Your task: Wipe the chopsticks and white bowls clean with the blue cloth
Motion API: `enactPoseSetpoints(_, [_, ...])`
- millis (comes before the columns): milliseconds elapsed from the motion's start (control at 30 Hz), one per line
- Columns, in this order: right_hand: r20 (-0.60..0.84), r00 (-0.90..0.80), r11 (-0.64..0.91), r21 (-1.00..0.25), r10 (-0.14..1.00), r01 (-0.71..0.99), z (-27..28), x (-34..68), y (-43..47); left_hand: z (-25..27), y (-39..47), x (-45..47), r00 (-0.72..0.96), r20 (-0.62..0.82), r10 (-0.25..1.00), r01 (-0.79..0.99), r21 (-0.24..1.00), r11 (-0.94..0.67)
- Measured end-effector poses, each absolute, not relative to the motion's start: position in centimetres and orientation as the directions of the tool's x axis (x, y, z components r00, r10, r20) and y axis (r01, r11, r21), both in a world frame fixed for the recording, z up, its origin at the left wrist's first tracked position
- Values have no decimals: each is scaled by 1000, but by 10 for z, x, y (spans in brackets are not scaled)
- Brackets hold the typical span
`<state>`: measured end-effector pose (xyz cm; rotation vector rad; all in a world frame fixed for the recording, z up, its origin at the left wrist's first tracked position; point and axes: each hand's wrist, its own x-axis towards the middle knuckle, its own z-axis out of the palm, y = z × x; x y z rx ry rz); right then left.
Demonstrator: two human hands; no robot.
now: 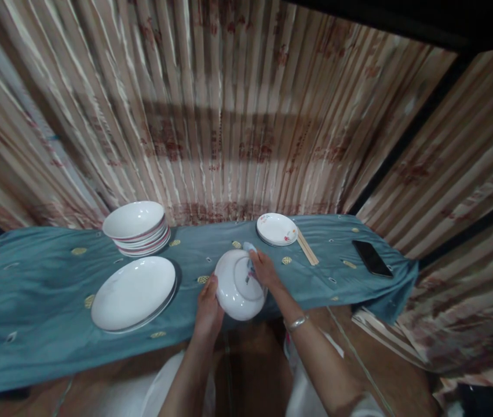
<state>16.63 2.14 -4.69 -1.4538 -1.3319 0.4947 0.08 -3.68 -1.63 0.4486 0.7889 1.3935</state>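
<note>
A white bowl (233,295) is tilted over the front edge of the table, its round base turned toward me. My left hand (209,304) grips its left side, with the thumb on the outer wall. On the bowl's right side, my right hand (263,267) is closed on a small pale cloth (249,247), which touches the bowl near its upper rim. The fingers of this hand partly hide the cloth. A silver bracelet (297,322) circles my right wrist.
A stack of white bowls (135,223) stands back left, with large oval plates (135,292) in front. Small floral plates (276,227) and wooden chopsticks (307,248) lie back right. A black phone (372,258) rests on the teal tablecloth (337,284); a pleated curtain (229,116) hangs behind.
</note>
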Motion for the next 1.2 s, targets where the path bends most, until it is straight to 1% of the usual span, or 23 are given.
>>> enactPoseSetpoints(100, [253,299,111,-901,920,420,-59,171,12,-19,-35,0,-29,-243,970,-691,706,156])
enactPoseSetpoints(200, [226,327,84,-915,918,395,-68,172,1,-22,-31,-1,-35,-275,961,-688,704,176])
enactPoseSetpoints(300, [198,368,60,-933,908,355,-72,170,-9,-24,-27,-1,-52,-337,940,-709,675,203])
enactPoseSetpoints(433, [196,380,74,-947,904,312,-73,161,-21,-24,-19,1,-105,-398,911,-753,631,189])
enactPoseSetpoints(567, [175,396,36,-941,901,335,-79,149,-33,-22,-14,4,-157,-461,873,-776,605,180])
enactPoseSetpoints(667, [208,367,50,-916,906,397,-84,138,-43,-22,-12,4,-184,-469,864,-770,615,171])
enactPoseSetpoints(767, [278,306,101,-867,911,488,-87,129,-53,-24,-12,1,-209,-449,869,-755,639,149])
enactPoseSetpoints(900, [385,187,197,-762,904,616,-92,119,-68,-25,-12,-4,-230,-434,871,-744,655,130])
enactPoseSetpoints(1100, [558,-31,376,-516,830,770,-87,106,-85,-22,-16,-8,-246,-410,878,-722,682,117])
enactPoseSetpoints(1200, [587,-142,449,-420,797,788,-82,105,-88,-23,-17,-8,-236,-396,887,-727,678,109])
